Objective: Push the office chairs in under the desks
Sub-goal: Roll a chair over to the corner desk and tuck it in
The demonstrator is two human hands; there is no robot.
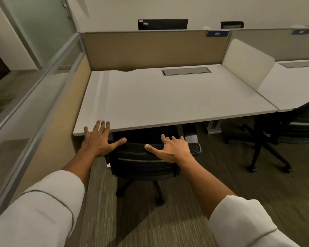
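We rest our left hand (96,139) and right hand (173,148), fingers spread, gripping nothing, on the black mesh office chair (143,163), now tucked under the pale grey desk (168,98); a second black chair (292,129) on the right remains out.

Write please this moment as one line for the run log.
left hand open, at chair back | right hand open on it | seat under desk | second chair not pushed in
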